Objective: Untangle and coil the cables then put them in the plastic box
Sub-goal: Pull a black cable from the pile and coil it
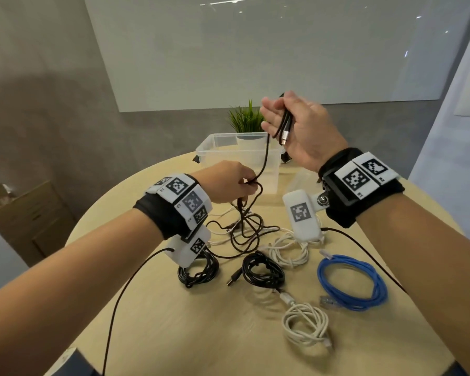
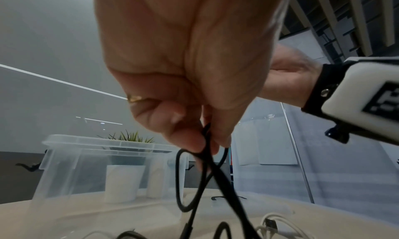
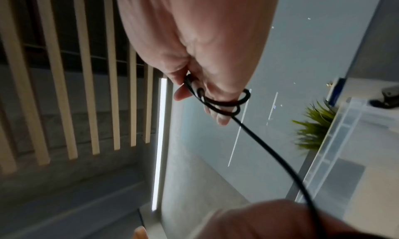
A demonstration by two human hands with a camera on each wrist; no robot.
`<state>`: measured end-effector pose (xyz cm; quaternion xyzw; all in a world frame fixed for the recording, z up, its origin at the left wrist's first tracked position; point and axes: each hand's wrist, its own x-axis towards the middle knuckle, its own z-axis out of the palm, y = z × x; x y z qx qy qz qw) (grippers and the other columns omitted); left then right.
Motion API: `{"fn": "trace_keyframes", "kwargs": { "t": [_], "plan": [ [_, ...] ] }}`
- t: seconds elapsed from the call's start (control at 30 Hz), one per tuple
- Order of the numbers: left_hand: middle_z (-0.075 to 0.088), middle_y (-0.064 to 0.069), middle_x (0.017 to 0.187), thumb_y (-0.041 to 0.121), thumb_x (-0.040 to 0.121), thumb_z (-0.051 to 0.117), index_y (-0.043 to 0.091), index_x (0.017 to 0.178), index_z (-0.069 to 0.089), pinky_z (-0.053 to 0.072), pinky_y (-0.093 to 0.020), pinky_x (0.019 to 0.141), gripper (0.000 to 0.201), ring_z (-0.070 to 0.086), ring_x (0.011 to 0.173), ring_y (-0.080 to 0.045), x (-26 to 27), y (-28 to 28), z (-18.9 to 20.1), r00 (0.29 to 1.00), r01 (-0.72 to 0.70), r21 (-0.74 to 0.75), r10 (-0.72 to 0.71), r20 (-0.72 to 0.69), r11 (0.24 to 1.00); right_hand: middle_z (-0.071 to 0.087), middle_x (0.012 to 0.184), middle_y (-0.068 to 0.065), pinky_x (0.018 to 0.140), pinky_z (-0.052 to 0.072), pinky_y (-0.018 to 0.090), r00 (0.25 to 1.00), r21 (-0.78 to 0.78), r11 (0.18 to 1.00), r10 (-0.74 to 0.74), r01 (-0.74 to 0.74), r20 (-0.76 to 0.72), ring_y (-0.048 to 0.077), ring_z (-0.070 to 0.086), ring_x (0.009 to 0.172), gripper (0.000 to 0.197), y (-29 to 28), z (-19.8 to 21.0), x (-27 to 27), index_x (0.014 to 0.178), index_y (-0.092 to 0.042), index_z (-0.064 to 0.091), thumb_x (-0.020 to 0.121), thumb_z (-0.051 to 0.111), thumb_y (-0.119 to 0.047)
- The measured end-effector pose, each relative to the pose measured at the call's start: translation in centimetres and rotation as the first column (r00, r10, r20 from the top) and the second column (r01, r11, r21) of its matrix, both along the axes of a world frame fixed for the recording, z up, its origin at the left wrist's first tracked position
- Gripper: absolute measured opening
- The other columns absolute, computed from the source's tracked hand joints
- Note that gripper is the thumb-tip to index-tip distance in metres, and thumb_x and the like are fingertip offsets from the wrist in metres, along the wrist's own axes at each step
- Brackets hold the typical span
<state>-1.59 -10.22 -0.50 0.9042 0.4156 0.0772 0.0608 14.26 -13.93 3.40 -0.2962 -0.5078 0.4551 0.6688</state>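
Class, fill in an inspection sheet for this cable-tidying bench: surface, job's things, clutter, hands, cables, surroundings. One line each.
Surface: round wooden table.
Job's things: clear plastic box, lid off, no cables seen inside.
Clutter: nothing seen.
Hands: right hand raised, holds loops and the plug of the black cable; left hand pinches it lower down.
Cables: black cable runs down into a loose tangle; blue coil, two black coils, two white coils lie on the table.
Surroundings: potted plant, whiteboard, cardboard box.
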Motion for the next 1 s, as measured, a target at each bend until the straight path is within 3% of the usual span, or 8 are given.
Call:
{"fn": "trace_keyframes", "kwargs": {
  "t": [0.07, 0.13, 0.2, 0.27, 0.47, 0.67, 0.8, 1.0],
  "plan": [
    [0.065, 0.014, 0.079, 0.031, 0.098, 0.050, 0.021, 0.102, 0.064, 0.036, -0.009, 0.050, 0.018, 0.053, 0.061, 0.004, -0.1, -0.2, 0.3, 0.999, 0.030, -0.010, -0.030, 0.039, 0.999, 0.067, 0.101, 0.000, 0.089, 0.051, 0.022, 0.907, 0.104, 0.979, -0.202, 0.176, 0.370, 0.000, 0.061, 0.103, 0.028, -0.2, -0.3, 0.1, 0.087, -0.012, 0.059, 0.104, 0.040, -0.026],
    [0.069, 0.010, 0.087, 0.030, 0.098, 0.051, 0.018, 0.104, 0.067, 0.038, -0.007, 0.054, 0.021, 0.053, 0.064, 0.004, -0.3, -0.3, 0.9, 0.995, 0.059, 0.012, -0.060, 0.085, 0.998, 0.054, 0.067, -0.011, 0.058, 0.040, 0.010, 0.609, 0.252, 0.932, -0.362, 0.262, 0.705, -0.010, 0.053, 0.059, 0.027, -0.2, -0.8, 0.2, 0.089, -0.015, 0.062, 0.103, 0.043, -0.028],
    [0.071, 0.007, 0.092, 0.030, 0.098, 0.051, 0.017, 0.106, 0.069, 0.040, -0.008, 0.060, 0.024, 0.054, 0.067, 0.001, -0.6, -0.3, 1.4, 0.985, 0.058, 0.040, -0.064, 0.158, 0.997, 0.046, 0.065, -0.009, 0.052, 0.032, 0.018, 0.345, 0.290, 0.928, -0.358, 0.233, 0.868, -0.001, 0.045, 0.055, 0.024, 0.2, -1.3, 0.1, 0.088, -0.016, 0.060, 0.102, 0.043, -0.026],
    [0.070, 0.009, 0.083, 0.029, 0.097, 0.052, 0.017, 0.100, 0.070, 0.041, -0.010, 0.060, 0.022, 0.056, 0.067, 0.002, -0.9, -0.1, 1.8, 0.963, 0.030, 0.087, -0.052, 0.265, 0.996, 0.054, 0.074, -0.009, 0.057, 0.034, 0.020, 0.252, 0.261, 0.943, -0.309, 0.205, 0.917, 0.001, 0.050, 0.066, 0.025, 0.4, -1.7, 0.3, 0.080, -0.022, 0.055, 0.102, 0.043, -0.026],
    [0.070, 0.004, 0.077, 0.022, 0.093, 0.058, 0.018, 0.091, 0.074, 0.049, -0.033, 0.064, 0.017, 0.051, 0.060, -0.007, -1.5, 0.9, 2.0, 0.804, -0.035, 0.048, -0.001, 0.595, 0.998, 0.060, 0.079, -0.001, 0.065, 0.047, 0.020, 0.498, 0.082, 0.991, -0.125, 0.109, 0.858, 0.007, 0.057, 0.070, 0.031, 0.2, -2.2, 0.1, 0.101, -0.012, 0.060, 0.101, 0.041, -0.037],
    [0.068, 0.003, 0.080, 0.016, 0.097, 0.054, 0.020, 0.098, 0.070, 0.050, -0.023, 0.066, 0.017, 0.055, 0.062, -0.006, -1.6, 1.1, 1.5, 0.693, 0.077, -0.094, 0.014, 0.721, 0.993, 0.040, 0.064, -0.001, 0.056, 0.037, 0.024, 0.561, 0.052, 0.996, -0.084, 0.073, 0.824, 0.010, 0.038, 0.057, 0.029, 0.2, -2.3, 0.3, 0.087, -0.017, 0.058, 0.104, 0.038, -0.028],
    [0.065, -0.001, 0.084, 0.008, 0.096, 0.054, 0.015, 0.096, 0.069, 0.053, -0.020, 0.066, 0.017, 0.059, 0.064, -0.005, -2.0, 1.3, 1.5, 0.614, 0.103, -0.122, 0.033, 0.789, 0.987, 0.043, 0.062, -0.001, 0.060, 0.041, 0.029, 0.491, 0.107, 0.981, -0.175, 0.163, 0.853, 0.013, 0.041, 0.057, 0.034, 0.2, -2.4, 0.6, 0.078, -0.019, 0.056, 0.104, 0.037, -0.031],
    [0.069, -0.011, 0.097, -0.012, 0.090, 0.034, 0.007, 0.101, 0.069, 0.056, -0.023, 0.079, 0.041, 0.067, 0.085, -0.012, -2.3, 0.7, 2.0, 0.748, 0.117, -0.277, 0.099, 0.657, 0.954, 0.039, 0.055, -0.003, 0.054, 0.038, 0.023, 0.611, 0.051, 0.990, -0.122, 0.131, 0.782, 0.007, 0.036, 0.047, 0.033, 0.1, -2.4, 0.6, 0.077, -0.015, 0.056, 0.104, 0.039, -0.025]
  ]
}}
